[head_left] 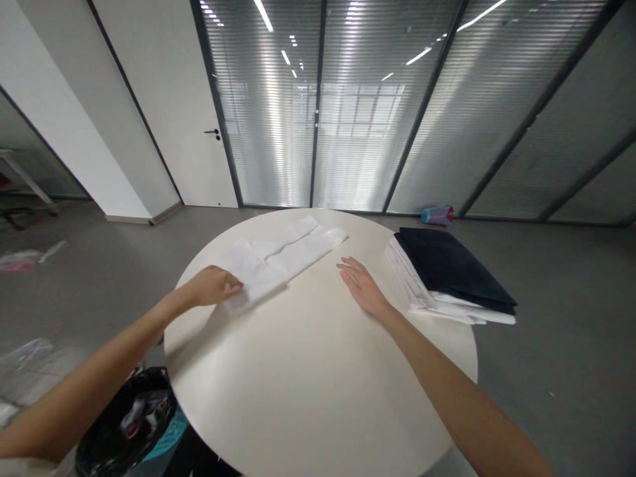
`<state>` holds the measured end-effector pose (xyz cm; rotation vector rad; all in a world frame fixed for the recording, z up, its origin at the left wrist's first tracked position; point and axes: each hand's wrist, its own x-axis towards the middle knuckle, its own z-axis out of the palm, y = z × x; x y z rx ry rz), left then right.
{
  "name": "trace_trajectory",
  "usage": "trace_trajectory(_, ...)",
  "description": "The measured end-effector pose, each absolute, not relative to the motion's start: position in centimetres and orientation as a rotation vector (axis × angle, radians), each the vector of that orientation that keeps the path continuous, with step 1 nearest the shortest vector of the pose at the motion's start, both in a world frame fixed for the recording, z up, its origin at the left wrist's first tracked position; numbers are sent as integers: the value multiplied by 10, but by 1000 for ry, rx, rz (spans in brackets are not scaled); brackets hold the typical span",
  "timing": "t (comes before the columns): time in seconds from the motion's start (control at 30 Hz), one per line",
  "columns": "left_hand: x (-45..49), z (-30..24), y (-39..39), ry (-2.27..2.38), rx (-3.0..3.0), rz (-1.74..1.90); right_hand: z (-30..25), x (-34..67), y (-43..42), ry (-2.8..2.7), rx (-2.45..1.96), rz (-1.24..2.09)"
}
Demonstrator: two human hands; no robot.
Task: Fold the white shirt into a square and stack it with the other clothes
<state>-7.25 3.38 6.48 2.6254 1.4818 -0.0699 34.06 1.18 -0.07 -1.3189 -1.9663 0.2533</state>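
Observation:
A white folded cloth (278, 255) lies on the far left part of the round white table (318, 384), with a crease or opening running along its upper side. My left hand (216, 286) is closed on the cloth's near left corner, thumb and fingers pinched together. To the right of the cloth, my right hand (362, 285) hovers over or rests on the tabletop with fingers stretched out and nothing in them; whether it touches the table I cannot tell. Beyond it, at the table's right edge, sits a stack of folded white cloths (412, 285) with a dark navy folded cloth (454, 268) on top.
Below the table's left side stands a bin with a black liner (99, 424) and rubbish inside. A blue and red cylindrical item (437, 215) lies on the floor by the glass partition (358, 132). A white door (173, 99) is at the back left. Clear plastic (27, 354) lies on the floor.

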Motion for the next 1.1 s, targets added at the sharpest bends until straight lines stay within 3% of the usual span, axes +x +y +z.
trace_trajectory(0.13, -86, 57, 70, 2194, 2195, 19, -3, 338, 13, -1964, -1286, 254)
trace_trajectory(0.3, -46, 9, 99, 2289, 2136, 139, -1, 338, 13, -1966, -1250, 236)
trace_trajectory(0.4, -41, -3, 114, 2081, 2349, 99, 8, 340, 10, -1927, -1194, 191)
trace_trajectory(0.57, -46, 15, 133, 1362, 2652, 72, 30, 341, 0, -1741, -1054, 30)
trace_trajectory(0.83, 28, 6, 135, 1567, 2490, 257, 34, 342, -1, -1762, -1082, 87)
trace_trajectory(1.1, 92, 9, 128, 835, 2806, 117, 23, 336, 1, -2002, -1167, 176)
